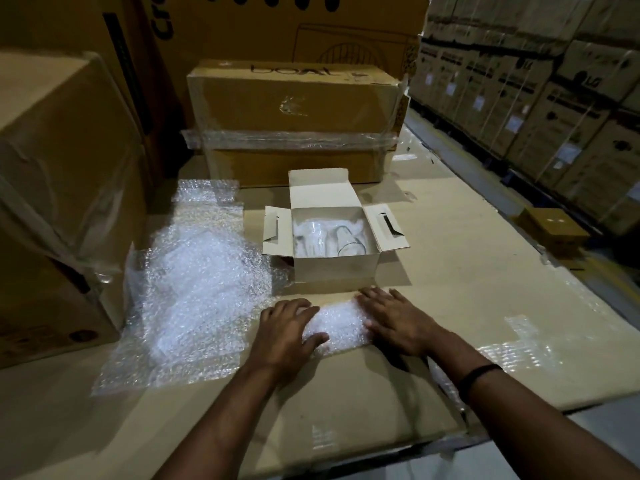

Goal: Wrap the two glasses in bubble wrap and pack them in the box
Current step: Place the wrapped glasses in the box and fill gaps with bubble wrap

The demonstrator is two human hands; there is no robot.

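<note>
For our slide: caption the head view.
Left hand and right hand rest on bubble wrap before open box holding glasses.

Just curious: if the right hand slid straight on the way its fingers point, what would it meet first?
Most likely the front wall of the open white box, just beyond the right hand; exact depth is unclear.
</note>
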